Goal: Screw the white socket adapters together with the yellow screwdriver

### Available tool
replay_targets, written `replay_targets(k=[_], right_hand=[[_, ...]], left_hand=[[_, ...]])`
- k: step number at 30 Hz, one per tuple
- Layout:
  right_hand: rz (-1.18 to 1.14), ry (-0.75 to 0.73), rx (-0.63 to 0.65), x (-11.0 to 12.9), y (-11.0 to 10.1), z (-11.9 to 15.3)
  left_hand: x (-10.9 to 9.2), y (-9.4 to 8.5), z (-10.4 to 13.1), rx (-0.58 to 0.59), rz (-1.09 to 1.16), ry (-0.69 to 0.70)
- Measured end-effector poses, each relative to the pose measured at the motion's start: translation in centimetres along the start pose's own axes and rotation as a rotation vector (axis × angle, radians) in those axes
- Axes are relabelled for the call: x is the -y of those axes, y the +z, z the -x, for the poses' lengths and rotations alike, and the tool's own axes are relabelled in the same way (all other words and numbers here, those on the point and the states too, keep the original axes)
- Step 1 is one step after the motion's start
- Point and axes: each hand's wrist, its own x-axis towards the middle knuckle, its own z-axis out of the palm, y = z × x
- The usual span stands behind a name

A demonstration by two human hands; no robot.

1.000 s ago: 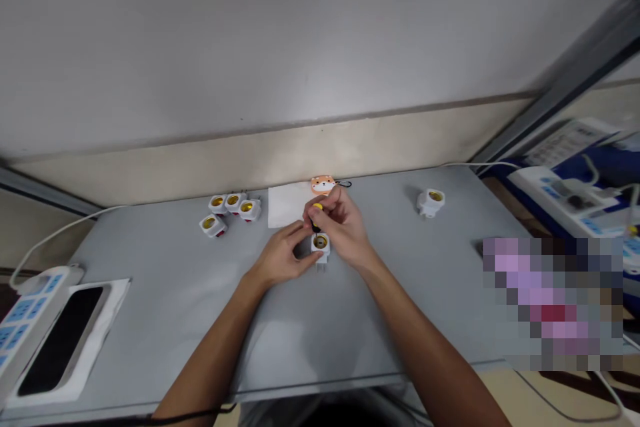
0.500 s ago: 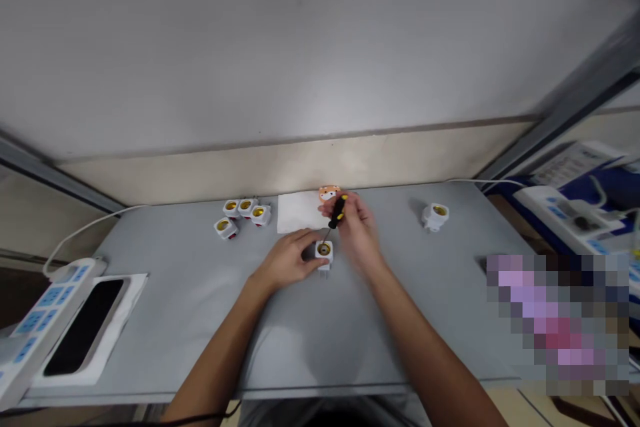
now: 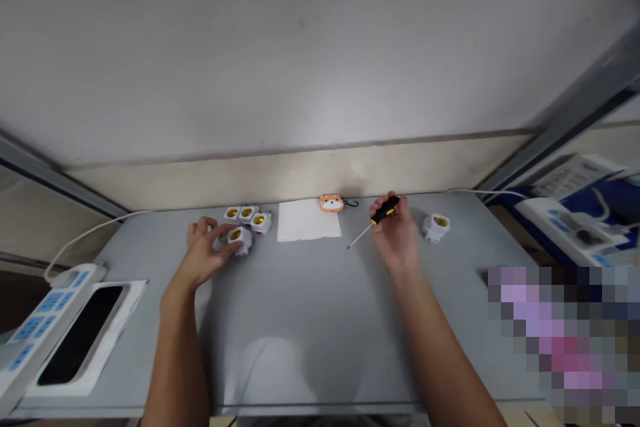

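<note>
My left hand (image 3: 204, 250) grips a white plug-in lamp socket (image 3: 241, 240) with a gold-coloured inside, between thumb and fingers. Right behind it stand several similar lamp sockets (image 3: 261, 222) in a cluster, one partly hidden by my fingers. My right hand (image 3: 395, 233) holds a screwdriver (image 3: 385, 211) with a black and yellow handle, its thin shaft pointing down and left, the tip apart from any socket. To the right of that hand another white lamp socket (image 3: 437, 227) stands alone on the grey table (image 3: 300, 320).
A white paper sheet (image 3: 305, 223) lies at the back, with an orange animal-face case (image 3: 331, 203) on its corner. At the left are a phone (image 3: 83, 333) on paper and a power strip (image 3: 47, 313). Another power strip (image 3: 565, 227) is at the right. A wall (image 3: 300, 173) closes the back.
My left hand has carried the lamp socket from the middle leftward to the cluster. My right hand has moved right with the screwdriver, whose tip has left the socket.
</note>
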Motion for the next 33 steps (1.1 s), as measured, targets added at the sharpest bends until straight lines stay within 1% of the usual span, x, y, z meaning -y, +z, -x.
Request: replay_targets(k=[3, 6, 10, 12, 15, 18, 21, 27, 30, 33], right_hand=[[0.043, 0.007, 0.025, -0.1, -0.3, 0.0], [0.061, 0.009, 0.038, -0.1, -0.5, -0.2], [0.088, 0.026, 0.057, -0.3, -0.6, -0.2], [0.081, 0.044, 0.054, -0.4, -0.5, -0.1], [0.055, 0.052, 0.020, -0.6, -0.2, 0.1], [0.050, 0.053, -0.008, -0.8, 0.0, 0.2], [0.052, 0.055, -0.022, -1.1, 0.1, 0.1], [0.072, 0.065, -0.001, -1.4, -0.3, -0.1], [0.090, 0.058, 0.013, -1.3, -0.4, -0.2], [0.086, 0.067, -0.002, -1.2, -0.4, -0.2]], left_hand=[[-0.4, 0.5, 0.1, 0.018, -0.085, -0.040], [-1.3, 0.7, 0.1, 0.031, -0.103, -0.050], [-2.9, 1.1, 0.0, 0.012, -0.091, 0.030], [-3.8, 1.8, -0.1, -0.004, -0.097, 0.072], [-5.2, 3.2, -0.4, -0.032, -0.100, 0.102], [-6.5, 4.5, -1.1, -0.061, -0.102, 0.098], [-7.3, 5.2, -1.7, -0.098, -0.108, 0.072], [-7.7, 5.6, -2.4, -0.137, -0.115, 0.041], [-7.6, 5.7, -2.3, -0.161, -0.107, 0.041], [-7.6, 5.5, -1.9, -0.220, -0.143, -0.006]])
